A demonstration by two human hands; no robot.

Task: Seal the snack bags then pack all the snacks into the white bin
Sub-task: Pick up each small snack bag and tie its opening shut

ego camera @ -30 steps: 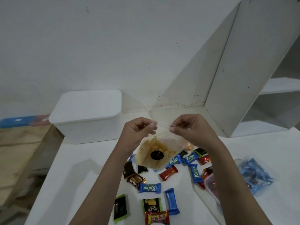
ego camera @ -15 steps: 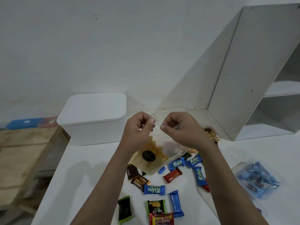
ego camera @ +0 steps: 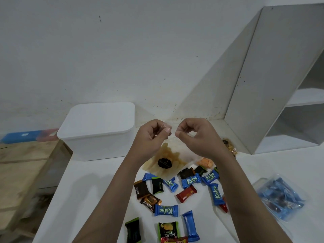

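A clear snack bag (ego camera: 166, 160) of pale chips with a round black label hangs above the white table (ego camera: 84, 193). My left hand (ego camera: 152, 135) pinches the bag's top edge at the left, and my right hand (ego camera: 194, 135) pinches it close by on the right. The white bin (ego camera: 98, 130) stands lidded at the back left. Below the bag several small wrapped snacks lie scattered, among them blue Kalpa packs (ego camera: 166, 210), a red pack (ego camera: 186, 193) and dark Nextar packs (ego camera: 150, 201).
A clear bag of blue snacks (ego camera: 278, 197) lies at the right. Another bag of mixed nuts (ego camera: 230, 146) rests behind my right wrist. A white shelf unit (ego camera: 280, 76) stands at the back right. A wooden surface (ego camera: 22, 163) sits lower on the left.
My two hands have drawn closer together along the bag's top edge, and the bag has risen slightly. The view has tilted a little.
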